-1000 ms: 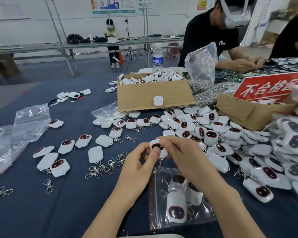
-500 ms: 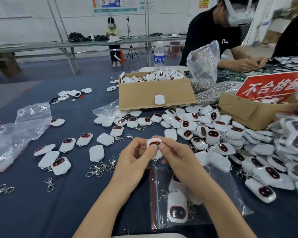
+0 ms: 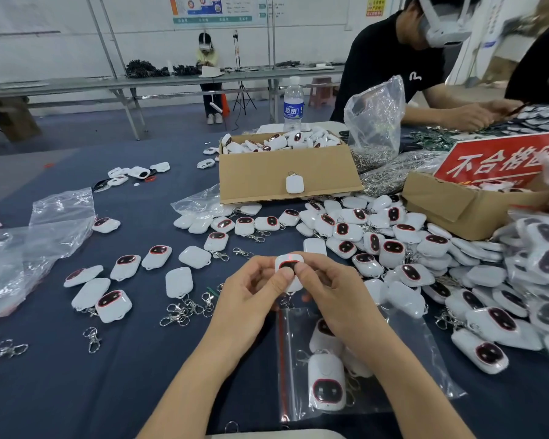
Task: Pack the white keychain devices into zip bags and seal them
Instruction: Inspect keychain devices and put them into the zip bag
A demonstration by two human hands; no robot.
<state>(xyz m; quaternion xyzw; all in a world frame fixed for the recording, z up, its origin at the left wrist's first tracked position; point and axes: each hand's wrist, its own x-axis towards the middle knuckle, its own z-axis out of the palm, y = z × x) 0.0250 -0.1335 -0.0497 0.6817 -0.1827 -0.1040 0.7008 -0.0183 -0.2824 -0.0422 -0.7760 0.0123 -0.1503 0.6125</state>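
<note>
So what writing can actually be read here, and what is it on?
"不合格", fourth character cut off: red sign standing in the right cardboard box.
Water bottle label: blurred, unreadable.
Wall poster, yellow notice: too small to read.

Both thumbs cover the lower half of the small white plastic keychain device (image 3: 288, 264) pinched between the left hand (image 3: 254, 289) and right hand (image 3: 327, 289). The right forearm hides part of the near clear zip bag (image 3: 425, 353) and its contents. The red sign with white characters (image 3: 495, 163) runs off the right edge. Print on the far wall poster (image 3: 216, 7) is too small to read.
</note>
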